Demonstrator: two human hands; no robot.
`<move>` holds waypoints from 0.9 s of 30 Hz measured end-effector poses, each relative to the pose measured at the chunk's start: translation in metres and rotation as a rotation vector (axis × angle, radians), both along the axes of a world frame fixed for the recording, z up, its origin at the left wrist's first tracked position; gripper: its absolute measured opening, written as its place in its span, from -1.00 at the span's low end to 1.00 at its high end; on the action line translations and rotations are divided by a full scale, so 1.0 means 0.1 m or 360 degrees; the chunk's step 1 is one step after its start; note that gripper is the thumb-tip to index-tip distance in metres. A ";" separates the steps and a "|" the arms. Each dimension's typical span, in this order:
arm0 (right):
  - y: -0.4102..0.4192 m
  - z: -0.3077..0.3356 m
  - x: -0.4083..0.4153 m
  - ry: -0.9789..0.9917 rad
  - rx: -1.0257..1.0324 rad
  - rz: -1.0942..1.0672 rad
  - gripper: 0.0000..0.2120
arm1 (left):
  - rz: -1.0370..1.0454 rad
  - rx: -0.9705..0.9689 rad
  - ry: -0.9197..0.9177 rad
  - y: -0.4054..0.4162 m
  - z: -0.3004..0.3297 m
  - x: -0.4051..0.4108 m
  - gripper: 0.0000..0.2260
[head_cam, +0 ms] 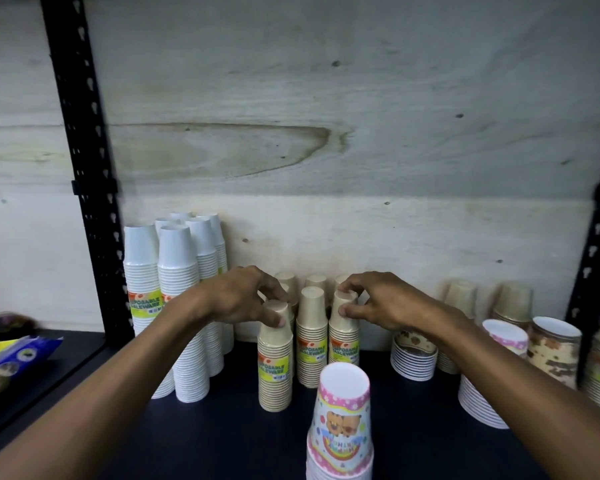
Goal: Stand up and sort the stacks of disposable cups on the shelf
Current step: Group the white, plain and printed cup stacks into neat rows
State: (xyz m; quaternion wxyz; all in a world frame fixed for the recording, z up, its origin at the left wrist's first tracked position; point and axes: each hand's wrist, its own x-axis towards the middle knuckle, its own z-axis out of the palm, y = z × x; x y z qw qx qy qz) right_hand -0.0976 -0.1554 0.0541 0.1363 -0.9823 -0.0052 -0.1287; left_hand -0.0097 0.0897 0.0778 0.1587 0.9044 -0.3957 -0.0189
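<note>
On the dark shelf (229, 427), both hands' fingers (278, 320) pinch wrapped tan cup stacks (274, 368).

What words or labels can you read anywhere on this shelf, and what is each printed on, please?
"DISPOSABLE TABLEWARE": yellow-green label on the middle kraft cup stack; the same label shows, partly hidden, on the neighbouring kraft stacks and the white cup stack.
Small print and barcodes on those labels: too small to read.
Lettering on the pink bear cup: too blurred.
Blue packet at left: blurred, unreadable.
</note>
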 end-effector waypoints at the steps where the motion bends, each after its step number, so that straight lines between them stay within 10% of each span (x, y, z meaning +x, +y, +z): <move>1: 0.00 0.00 0.00 -0.0002 -0.0007 -0.0005 -0.57 | 0.0001 0.0003 -0.0004 0.00 0.00 0.00 -0.61; 27: -1.06 0.20 -0.72 -0.0119 -0.0063 -0.0395 -0.60 | -0.0103 -0.0166 -0.0126 -1.05 0.37 -0.31 -0.63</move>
